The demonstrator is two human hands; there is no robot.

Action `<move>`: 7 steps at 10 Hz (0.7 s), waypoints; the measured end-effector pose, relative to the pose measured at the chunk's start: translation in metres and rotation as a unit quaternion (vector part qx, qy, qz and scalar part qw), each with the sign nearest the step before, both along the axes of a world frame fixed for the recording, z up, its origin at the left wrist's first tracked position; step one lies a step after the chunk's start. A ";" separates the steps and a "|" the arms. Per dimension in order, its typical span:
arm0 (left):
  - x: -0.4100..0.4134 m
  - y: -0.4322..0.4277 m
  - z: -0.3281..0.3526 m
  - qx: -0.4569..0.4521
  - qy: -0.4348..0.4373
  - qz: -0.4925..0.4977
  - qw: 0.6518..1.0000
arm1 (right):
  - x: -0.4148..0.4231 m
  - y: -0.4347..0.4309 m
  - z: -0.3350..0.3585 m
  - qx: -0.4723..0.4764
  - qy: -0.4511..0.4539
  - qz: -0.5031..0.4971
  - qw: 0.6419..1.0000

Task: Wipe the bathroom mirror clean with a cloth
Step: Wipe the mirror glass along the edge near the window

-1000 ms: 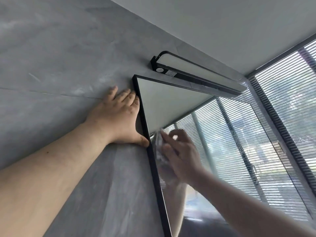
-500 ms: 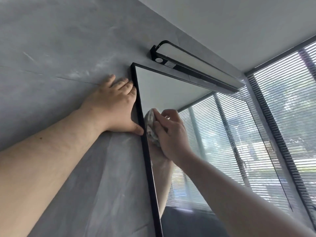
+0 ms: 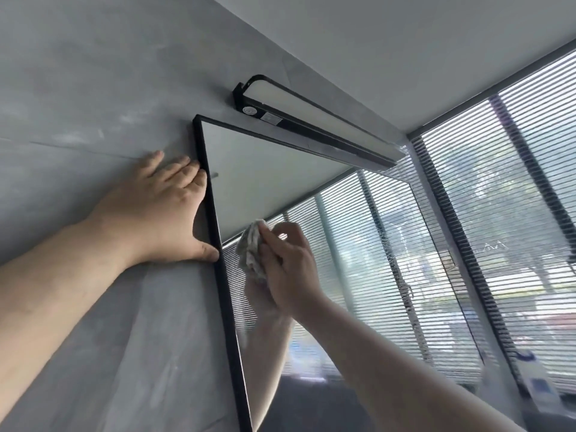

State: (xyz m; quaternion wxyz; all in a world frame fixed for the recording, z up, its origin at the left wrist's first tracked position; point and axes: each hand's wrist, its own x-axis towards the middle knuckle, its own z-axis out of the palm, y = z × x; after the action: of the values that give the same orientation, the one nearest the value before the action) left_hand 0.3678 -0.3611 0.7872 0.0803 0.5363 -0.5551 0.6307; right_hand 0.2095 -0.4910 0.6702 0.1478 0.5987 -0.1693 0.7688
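Right hand (image 3: 290, 263) curled round crumpled cloth (image 3: 251, 249), pressing it to mirror (image 3: 280, 169) glass just inside left frame edge, near upper left corner, for wiping; left hand (image 3: 162, 210) flat, fingers straight, on grey wall (image 3: 78, 88) against frame, likely bracing; lamp (image 3: 311, 120) above top edge, crowding upward strokes; blinds (image 3: 514, 213) at right
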 end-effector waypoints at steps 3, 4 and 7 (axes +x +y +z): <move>0.012 -0.033 -0.003 -0.051 -0.015 -0.083 0.995 | -0.070 -0.069 0.008 0.113 -0.168 0.054 0.978; 0.010 -0.033 -0.003 -0.072 -0.023 -0.103 0.992 | -0.093 -0.103 -0.010 0.144 -0.245 0.089 0.955; 0.009 -0.029 -0.003 -0.061 -0.042 -0.099 0.992 | -0.133 -0.103 -0.050 0.289 -0.216 0.009 0.933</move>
State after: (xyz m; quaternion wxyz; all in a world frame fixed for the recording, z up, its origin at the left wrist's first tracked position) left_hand 0.3767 -0.3905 0.7841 0.1518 0.4456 -0.5688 0.6745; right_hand 0.0761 -0.5944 0.6202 -0.0789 0.4370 -0.4068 0.7983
